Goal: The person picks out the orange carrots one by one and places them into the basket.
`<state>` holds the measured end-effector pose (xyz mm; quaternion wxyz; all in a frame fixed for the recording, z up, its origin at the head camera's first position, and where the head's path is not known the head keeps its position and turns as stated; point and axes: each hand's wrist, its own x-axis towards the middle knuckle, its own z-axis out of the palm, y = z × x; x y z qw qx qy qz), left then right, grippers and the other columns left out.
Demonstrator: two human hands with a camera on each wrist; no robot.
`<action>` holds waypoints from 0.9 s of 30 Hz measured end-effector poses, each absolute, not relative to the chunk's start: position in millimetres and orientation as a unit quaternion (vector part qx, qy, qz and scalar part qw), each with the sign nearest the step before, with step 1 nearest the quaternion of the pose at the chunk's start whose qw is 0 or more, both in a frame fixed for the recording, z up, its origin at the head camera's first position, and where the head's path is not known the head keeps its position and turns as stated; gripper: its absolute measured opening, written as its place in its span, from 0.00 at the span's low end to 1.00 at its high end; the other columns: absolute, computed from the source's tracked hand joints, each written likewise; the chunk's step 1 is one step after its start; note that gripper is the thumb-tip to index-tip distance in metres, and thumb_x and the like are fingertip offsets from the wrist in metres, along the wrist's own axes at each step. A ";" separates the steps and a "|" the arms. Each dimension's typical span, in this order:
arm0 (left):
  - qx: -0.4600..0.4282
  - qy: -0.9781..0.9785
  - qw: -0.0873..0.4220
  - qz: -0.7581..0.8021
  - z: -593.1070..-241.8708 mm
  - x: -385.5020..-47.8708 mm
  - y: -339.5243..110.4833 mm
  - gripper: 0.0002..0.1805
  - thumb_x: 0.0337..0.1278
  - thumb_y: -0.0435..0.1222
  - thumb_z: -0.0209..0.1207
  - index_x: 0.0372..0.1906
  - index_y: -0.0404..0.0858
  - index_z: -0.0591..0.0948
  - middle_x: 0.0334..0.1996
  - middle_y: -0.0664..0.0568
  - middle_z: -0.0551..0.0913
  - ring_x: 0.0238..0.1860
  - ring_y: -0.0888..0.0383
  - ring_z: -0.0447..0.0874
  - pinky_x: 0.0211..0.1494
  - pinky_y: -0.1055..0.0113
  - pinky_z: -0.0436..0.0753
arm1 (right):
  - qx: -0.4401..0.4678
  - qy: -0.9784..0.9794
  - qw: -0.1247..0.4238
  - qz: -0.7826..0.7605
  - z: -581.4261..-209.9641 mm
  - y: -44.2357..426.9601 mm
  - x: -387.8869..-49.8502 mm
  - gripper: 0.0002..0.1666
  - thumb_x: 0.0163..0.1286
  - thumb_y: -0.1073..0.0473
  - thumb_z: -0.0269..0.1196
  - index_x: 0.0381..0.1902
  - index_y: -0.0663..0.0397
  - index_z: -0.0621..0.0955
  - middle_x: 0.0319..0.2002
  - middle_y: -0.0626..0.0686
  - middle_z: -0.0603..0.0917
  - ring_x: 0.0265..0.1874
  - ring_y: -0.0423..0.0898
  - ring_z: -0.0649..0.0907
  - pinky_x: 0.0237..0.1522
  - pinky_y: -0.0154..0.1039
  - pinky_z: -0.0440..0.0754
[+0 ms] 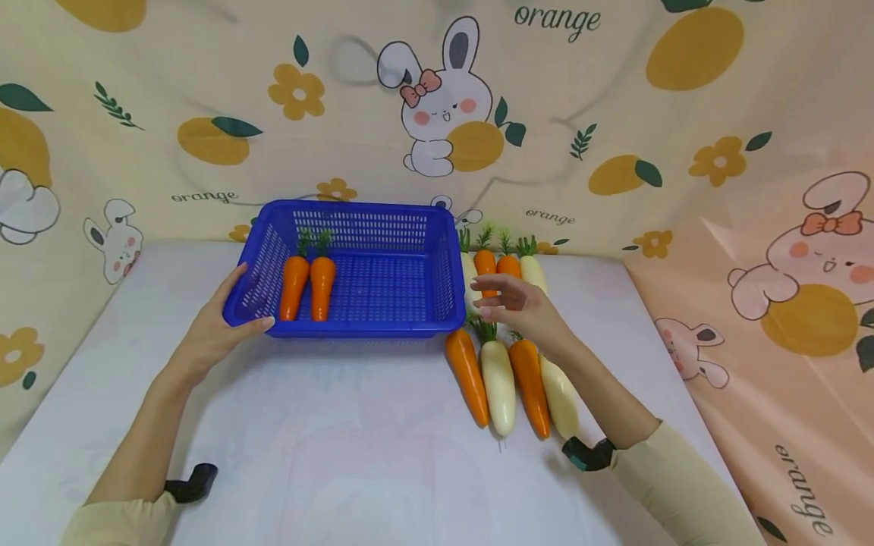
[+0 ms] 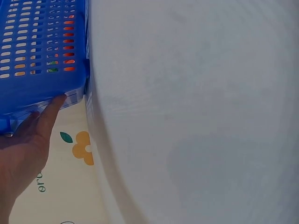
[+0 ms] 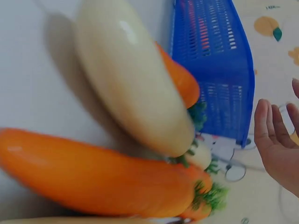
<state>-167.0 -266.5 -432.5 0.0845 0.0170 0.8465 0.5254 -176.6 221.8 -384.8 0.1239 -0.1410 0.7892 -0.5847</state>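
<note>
A blue plastic basket (image 1: 382,327) with slotted walls stands at the back of the table, with two toy carrots (image 1: 295,287) lying side by side in its left part. My left hand (image 1: 212,334) holds its front left corner, thumb along the front rim and fingers against the left side. To the right of the basket, my right hand (image 1: 526,307) hovers with loosely bent fingers and nothing in them. Below it lies a front row of carrots (image 1: 466,379) and white radishes (image 1: 501,390), alternating. Behind them is another row, partly hidden by the hand.
A white cloth covers the table (image 1: 369,455). Patterned fabric (image 1: 423,159) with rabbits and oranges hangs behind and at both sides. Each wrist wears a black strap mount (image 1: 194,483).
</note>
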 end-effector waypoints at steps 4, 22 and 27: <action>0.017 0.845 0.087 0.527 -432.4 -166.4 -266.5 0.57 0.61 0.48 0.66 0.80 0.60 0.36 0.79 0.37 0.35 0.76 0.29 0.35 0.71 0.28 0.43 | -0.109 0.788 0.118 -0.594 -394.3 237.8 -162.7 0.28 0.70 0.55 0.66 0.66 0.48 0.75 0.64 0.54 0.77 0.60 0.54 0.79 0.56 0.44 0.81; 0.017 0.844 0.096 0.528 -432.1 -167.4 -267.6 0.56 0.62 0.47 0.65 0.79 0.62 0.35 0.79 0.38 0.34 0.76 0.29 0.33 0.70 0.27 0.42 | -0.025 0.779 0.064 -0.624 -440.2 269.4 -99.9 0.32 0.70 0.60 0.64 0.70 0.56 0.71 0.71 0.59 0.70 0.70 0.54 0.68 0.66 0.32 0.69; 0.015 0.839 0.095 0.536 -431.1 -166.0 -266.9 0.56 0.62 0.47 0.65 0.79 0.64 0.36 0.79 0.38 0.34 0.76 0.29 0.33 0.70 0.27 0.43 | -0.018 0.770 0.059 -0.634 -443.6 268.1 -92.4 0.33 0.71 0.62 0.64 0.72 0.57 0.69 0.73 0.55 0.66 0.74 0.50 0.63 0.71 0.35 0.61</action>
